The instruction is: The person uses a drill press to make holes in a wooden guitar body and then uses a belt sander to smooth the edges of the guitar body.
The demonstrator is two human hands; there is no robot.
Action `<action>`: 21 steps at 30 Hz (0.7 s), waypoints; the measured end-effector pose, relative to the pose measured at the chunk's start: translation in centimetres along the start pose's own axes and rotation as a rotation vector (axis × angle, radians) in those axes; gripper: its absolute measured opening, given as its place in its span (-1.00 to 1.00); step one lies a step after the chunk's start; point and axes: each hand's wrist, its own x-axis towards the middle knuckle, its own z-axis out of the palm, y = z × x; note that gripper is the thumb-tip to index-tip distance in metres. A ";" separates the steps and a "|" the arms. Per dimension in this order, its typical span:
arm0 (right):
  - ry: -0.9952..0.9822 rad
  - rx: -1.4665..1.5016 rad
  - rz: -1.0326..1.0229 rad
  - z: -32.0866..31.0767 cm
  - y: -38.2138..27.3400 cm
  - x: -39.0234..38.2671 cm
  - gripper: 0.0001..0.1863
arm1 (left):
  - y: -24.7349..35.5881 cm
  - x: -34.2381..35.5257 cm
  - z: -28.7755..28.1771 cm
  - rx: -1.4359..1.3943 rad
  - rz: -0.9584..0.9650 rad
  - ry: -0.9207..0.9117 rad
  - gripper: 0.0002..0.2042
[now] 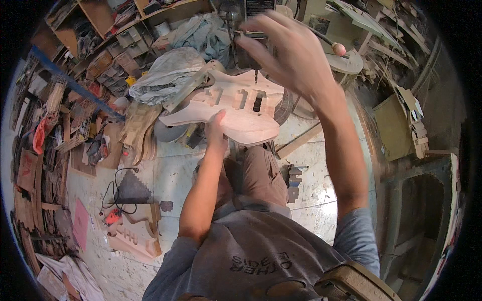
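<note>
My left hand [216, 129] grips the near edge of a pale wooden guitar body [251, 128], which has routed cavities and lies tilted across a machine above my knees. A slim dark bit [256, 76] stands upright at its far edge. My right hand [283, 55] is raised over the body's right side, blurred, fingers curved and apart, with nothing visible in them. A lever's red round knob [339, 49] sits just right of it. A long pale strip [183, 93] lies along the body's left side. My right hand hides part of the machine behind it.
Crumpled grey plastic [158, 72] and wooden guitar-shaped pieces [140, 135] are at left. Cluttered shelves [90, 20] line the back. A red tool [113, 216], cord and cut wood lie on the floor at lower left. Boards [394, 128] and a grey metal frame [419, 210] stand at right.
</note>
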 end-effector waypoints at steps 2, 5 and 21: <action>-0.127 -0.103 -0.085 1.9 -0.2 4.1 -0.63 | 0.1 0.4 -1.0 -0.032 -0.017 -0.042 -0.55; -0.273 -0.348 -0.286 4.6 2.3 8.5 -0.83 | 0.5 0.8 -0.6 -0.038 0.005 -0.099 -0.46; -0.690 -0.889 -0.355 10.5 5.3 11.5 -0.72 | 0.7 -0.1 -1.1 -0.230 -0.161 0.016 -0.64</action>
